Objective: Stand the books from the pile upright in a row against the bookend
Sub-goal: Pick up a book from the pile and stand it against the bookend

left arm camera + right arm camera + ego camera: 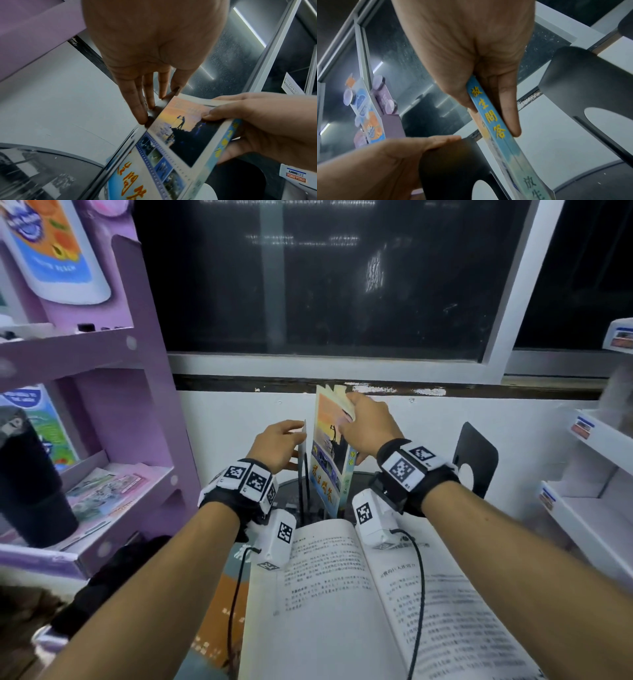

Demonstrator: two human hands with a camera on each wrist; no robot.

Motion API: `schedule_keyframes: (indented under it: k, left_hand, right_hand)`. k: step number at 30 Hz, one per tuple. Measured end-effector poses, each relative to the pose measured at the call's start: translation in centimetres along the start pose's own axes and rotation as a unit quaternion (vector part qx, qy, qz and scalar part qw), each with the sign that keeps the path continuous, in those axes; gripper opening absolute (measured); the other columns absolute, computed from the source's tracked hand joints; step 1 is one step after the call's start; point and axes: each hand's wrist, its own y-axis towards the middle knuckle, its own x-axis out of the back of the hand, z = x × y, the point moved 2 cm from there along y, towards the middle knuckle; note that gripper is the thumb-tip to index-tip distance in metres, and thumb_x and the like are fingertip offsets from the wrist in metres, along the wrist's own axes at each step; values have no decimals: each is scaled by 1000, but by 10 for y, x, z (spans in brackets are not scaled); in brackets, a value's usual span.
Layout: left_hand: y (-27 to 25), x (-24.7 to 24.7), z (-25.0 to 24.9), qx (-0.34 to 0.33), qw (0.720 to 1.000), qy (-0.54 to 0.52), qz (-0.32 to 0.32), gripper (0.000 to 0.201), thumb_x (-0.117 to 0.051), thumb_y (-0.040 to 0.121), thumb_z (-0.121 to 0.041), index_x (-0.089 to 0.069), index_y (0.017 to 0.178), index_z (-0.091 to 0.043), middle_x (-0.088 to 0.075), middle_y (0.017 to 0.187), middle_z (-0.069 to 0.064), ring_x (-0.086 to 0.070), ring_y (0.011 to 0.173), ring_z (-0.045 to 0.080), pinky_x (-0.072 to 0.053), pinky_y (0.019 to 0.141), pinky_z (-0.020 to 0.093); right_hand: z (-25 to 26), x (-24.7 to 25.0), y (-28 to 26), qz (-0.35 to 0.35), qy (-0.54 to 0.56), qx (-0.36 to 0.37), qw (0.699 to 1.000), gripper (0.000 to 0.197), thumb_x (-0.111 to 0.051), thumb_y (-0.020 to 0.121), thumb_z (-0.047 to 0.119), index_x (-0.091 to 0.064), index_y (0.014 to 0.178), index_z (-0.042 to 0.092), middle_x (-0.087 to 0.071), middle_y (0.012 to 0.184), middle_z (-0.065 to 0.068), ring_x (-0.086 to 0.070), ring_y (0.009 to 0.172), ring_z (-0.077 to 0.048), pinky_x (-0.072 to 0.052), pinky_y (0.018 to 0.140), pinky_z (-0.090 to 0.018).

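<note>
The picture book (334,453) is pinched by the right hand (368,424) and steadied upright against the bookend (301,474) by the flat, open left hand (277,445).

Looks like a shop or showroom corner, not a home.
Purple cardboard display stand (137,364) with printed product graphics and leaflets on left; white tiered retail shelf (596,440) with small price labels on right; large dark white-framed window (325,278) behind.
</note>
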Motion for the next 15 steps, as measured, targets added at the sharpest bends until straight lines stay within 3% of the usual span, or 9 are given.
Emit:
schedule_keyframes:
  k: [4,6,9,12,15]
  left_hand:
    - [0,3,3,3,1000,-15,24,32,-48,97,-17,-57,128,-20,-67,105,10,-67,78,25,-56,62,33]
    - [-1,5,5,1,999,-20,36,30,-48,98,-19,-58,126,-23,-67,102,8,-67,76,25,-59,66,37]
    - [-1,7,7,5,998,-23,49,33,-47,99,-23,-56,130,-25,-65,111,9,-67,81,29,-60,71,45]
    - [-1,9,8,6,998,-25,56,37,-47,99,-25,-53,135,-24,-63,121,10,-66,84,30,-60,68,43]
    - [0,8,10,2,997,-30,64,35,-46,100,-25,-55,133,-25,-64,119,11,-66,83,30,-60,68,43]
  right_hand:
    - [-3,-18,6,20,-32,12,999,40,-50,95,23,-48,133,11,-58,123,-19,-60,104,-38,-52,89,-47]
    - [-2,-27,5,42,-29,15,999,43,-51,95,25,-45,136,12,-55,125,-20,-60,102,-40,-53,86,-51]
    - [3,-35,4,73,-23,18,997,47,-52,95,24,-41,140,14,-52,126,-19,-61,101,-40,-55,81,-51]
    - [10,-39,4,108,-34,29,993,46,-53,94,22,-41,138,13,-52,125,-19,-62,100,-37,-56,80,-48]
    - [16,-39,2,163,-22,32,986,50,-53,92,21,-36,138,12,-53,121,-20,-66,91,-36,-59,73,-47]
